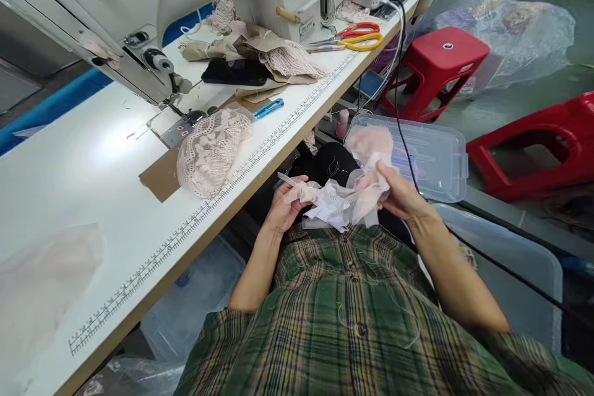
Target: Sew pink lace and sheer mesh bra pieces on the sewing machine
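Pale fabric pieces (pixel 341 201), limp and light, pinched at opposite ends by left hand (pixel 284 204) and right hand (pixel 399 192); best held by edges.

Bright, sharp; glare on tabletop (pixel 99 148).

I see both hands over my lap, below the table (pixel 116 241) edge. My left hand (pixel 284 204) and right hand (pixel 398 190) each pinch a bundle of thin white and pink fabric (pixel 341 201) between them. Lace (pixel 211 150) lies by the sewing machine (pixel 185 0); scissors (pixel 355 37) lie farther along.
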Demonstrator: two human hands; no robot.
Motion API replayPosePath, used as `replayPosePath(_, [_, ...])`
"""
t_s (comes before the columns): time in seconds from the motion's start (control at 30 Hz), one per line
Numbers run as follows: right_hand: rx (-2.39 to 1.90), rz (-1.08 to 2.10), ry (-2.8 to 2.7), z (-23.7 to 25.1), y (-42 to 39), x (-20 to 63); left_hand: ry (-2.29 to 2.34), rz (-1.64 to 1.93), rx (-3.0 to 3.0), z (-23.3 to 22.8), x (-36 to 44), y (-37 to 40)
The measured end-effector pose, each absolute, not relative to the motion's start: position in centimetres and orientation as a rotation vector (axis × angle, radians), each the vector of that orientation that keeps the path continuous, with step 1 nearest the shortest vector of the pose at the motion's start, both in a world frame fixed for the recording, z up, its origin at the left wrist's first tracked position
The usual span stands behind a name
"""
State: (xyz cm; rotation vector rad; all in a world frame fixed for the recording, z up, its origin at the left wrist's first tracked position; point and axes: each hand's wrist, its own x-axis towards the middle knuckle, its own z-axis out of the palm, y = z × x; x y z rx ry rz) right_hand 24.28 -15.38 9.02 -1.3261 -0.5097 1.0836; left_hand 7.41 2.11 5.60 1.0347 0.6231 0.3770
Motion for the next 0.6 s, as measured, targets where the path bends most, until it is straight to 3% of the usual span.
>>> replayPosePath(0.13, [-1.489,1.16,-0.772,8.2,-15.1,24.3,0.522,0.353,1.674,4.0,7.2,1.5])
replayPosePath(0.27, [-1.458,1.133,-0.642,7.8,-14.3,24.5,0.246,0.12,2.183,3.0,6.9,1.0])
replayPosePath(0.6, [-1.155,1.086,-0.513,9.4,-13.7,24.7,0.486,0.353,1.978,3.3,7.2,3.3])
